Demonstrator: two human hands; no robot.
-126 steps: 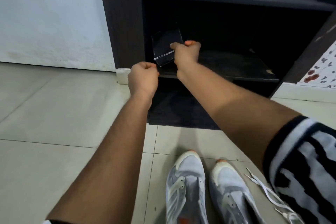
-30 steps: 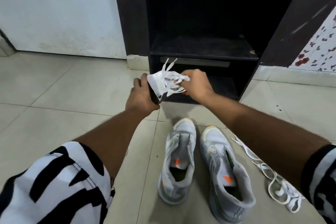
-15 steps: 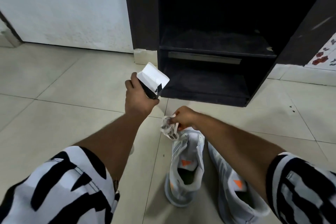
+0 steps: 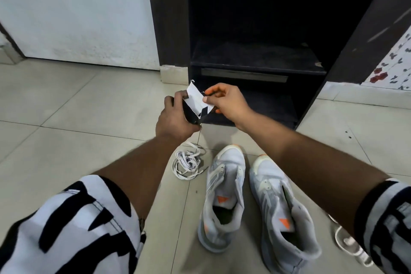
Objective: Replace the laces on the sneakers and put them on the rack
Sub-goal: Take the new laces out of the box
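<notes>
Tiled floor [image 4: 66, 118] before a dark rack [image 4: 255, 60] — sneakers [image 4: 224, 196] laceless, new laces [image 4: 188, 163] beside them; left hand [image 4: 175, 118] grips the packet [image 4: 196, 102], right hand [image 4: 224, 100] fingers pinch its flap — likely closing it.

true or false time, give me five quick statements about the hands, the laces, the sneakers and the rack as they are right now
1. Both sneakers stand on the floor, not on the rack. True.
2. The left hand hangs idle and holds nothing. False: it grips the small black and white packet.
3. A loose bundle of white laces lies on the tiles left of the sneakers. True.
4. The sneakers are fully laced. False: their eyelets show no laces.
5. The right hand rests on a sneaker. False: it pinches the packet's flap, up in front of the rack.
</notes>
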